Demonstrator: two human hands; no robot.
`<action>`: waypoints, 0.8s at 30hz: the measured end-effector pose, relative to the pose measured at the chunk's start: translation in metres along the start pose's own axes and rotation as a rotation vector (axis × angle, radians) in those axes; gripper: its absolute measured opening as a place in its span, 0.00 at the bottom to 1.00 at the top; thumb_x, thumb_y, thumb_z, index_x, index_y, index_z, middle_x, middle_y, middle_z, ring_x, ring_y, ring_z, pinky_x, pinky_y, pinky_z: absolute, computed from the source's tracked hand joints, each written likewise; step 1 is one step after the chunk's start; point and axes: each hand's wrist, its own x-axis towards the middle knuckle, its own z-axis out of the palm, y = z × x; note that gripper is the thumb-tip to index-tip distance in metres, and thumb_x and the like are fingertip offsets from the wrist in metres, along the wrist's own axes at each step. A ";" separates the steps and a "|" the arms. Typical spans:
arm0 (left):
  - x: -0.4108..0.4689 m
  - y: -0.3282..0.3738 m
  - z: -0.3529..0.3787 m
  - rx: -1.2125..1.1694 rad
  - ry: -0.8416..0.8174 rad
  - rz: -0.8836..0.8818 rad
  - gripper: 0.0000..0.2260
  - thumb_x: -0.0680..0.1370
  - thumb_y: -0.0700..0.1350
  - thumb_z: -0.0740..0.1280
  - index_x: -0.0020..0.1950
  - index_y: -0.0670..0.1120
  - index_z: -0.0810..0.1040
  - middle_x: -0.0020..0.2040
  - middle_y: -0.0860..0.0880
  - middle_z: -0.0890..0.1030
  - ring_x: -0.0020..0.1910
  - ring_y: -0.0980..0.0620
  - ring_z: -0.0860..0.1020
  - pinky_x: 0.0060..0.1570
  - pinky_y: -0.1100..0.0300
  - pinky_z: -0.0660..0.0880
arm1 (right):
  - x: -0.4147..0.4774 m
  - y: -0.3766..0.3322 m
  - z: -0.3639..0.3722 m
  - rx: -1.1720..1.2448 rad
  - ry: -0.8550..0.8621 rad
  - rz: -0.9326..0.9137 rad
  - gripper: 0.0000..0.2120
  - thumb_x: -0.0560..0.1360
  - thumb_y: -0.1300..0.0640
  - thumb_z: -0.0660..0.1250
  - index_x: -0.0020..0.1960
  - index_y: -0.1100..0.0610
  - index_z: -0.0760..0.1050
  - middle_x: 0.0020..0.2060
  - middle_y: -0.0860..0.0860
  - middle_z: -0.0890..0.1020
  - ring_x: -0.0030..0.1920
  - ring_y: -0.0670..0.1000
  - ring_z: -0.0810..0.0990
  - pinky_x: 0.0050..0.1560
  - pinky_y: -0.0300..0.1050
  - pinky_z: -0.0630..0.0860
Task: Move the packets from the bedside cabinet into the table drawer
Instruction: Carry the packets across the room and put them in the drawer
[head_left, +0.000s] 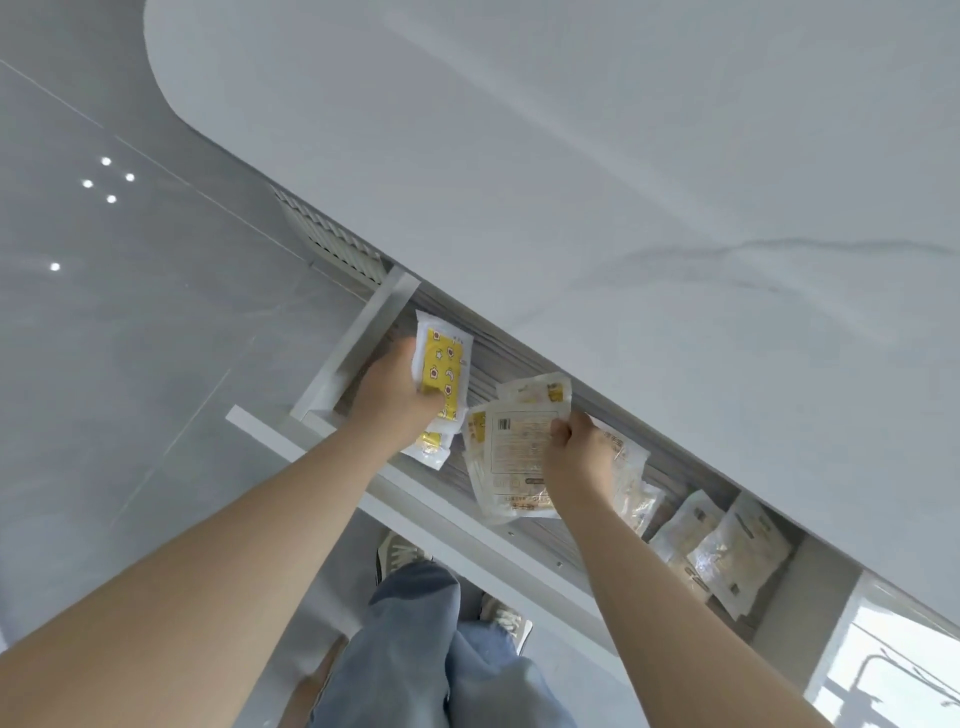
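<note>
The table drawer (457, 512) stands pulled out below the white tabletop, and both my hands are over it. My left hand (397, 392) grips a yellow-and-white packet (441, 369) above the drawer's left end; a second yellow packet (431, 448) shows just under that hand. My right hand (579, 454) holds a bundle of pale clear packets (511, 457) over the drawer's middle. More pale packets (727, 551) lie in the drawer's right end.
The white marble-look tabletop (623, 182) overhangs the back of the drawer. Grey tiled floor (130, 338) spreads to the left. My jeans and shoes (410, 613) are below the drawer front. A slatted panel (332, 239) sits under the table's left end.
</note>
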 end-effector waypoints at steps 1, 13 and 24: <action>0.002 -0.002 0.003 0.055 0.007 0.024 0.14 0.72 0.37 0.67 0.55 0.43 0.70 0.45 0.45 0.77 0.42 0.45 0.76 0.39 0.51 0.76 | 0.002 0.000 0.003 0.010 0.001 0.000 0.09 0.82 0.59 0.52 0.49 0.59 0.69 0.33 0.50 0.72 0.34 0.52 0.73 0.31 0.43 0.67; 0.005 -0.008 0.016 0.325 -0.023 0.101 0.31 0.74 0.46 0.70 0.73 0.43 0.62 0.61 0.43 0.74 0.59 0.44 0.72 0.47 0.58 0.66 | 0.006 0.008 0.004 -0.017 -0.021 -0.086 0.16 0.80 0.61 0.57 0.67 0.62 0.68 0.56 0.60 0.79 0.51 0.59 0.78 0.46 0.48 0.76; -0.062 0.035 -0.018 0.270 -0.106 0.108 0.22 0.74 0.43 0.70 0.67 0.44 0.71 0.61 0.45 0.77 0.58 0.46 0.76 0.57 0.52 0.74 | -0.064 -0.008 -0.055 -0.107 -0.066 -0.101 0.23 0.80 0.58 0.59 0.74 0.57 0.62 0.71 0.56 0.68 0.69 0.55 0.70 0.63 0.49 0.72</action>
